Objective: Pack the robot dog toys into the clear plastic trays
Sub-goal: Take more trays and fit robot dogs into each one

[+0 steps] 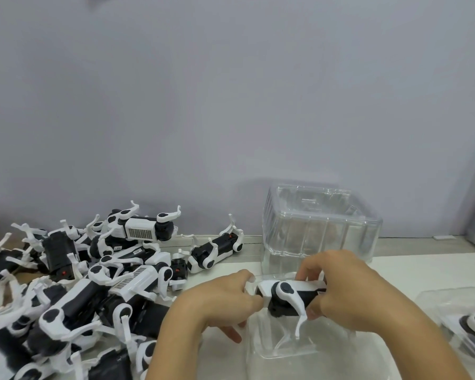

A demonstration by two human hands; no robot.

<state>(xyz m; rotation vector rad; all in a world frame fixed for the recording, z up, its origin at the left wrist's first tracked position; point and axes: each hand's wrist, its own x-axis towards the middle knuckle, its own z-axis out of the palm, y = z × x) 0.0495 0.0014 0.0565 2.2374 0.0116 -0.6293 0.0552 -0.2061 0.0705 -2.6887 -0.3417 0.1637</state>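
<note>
A black-and-white plastic robot dog toy (288, 296) is gripped by both hands' fingers (251, 300) above a clear plastic tray (285, 360); many loose toys (66, 283) are left unpacked on the bench (409, 272).

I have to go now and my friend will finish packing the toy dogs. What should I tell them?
Left hand and right hand both grip one dog, held over an open tray.
Done: one dog sits in a packed tray at the right edge.
Left: seat this dog, then pack the pile on the left. Spare trays are in the stack behind.
</note>
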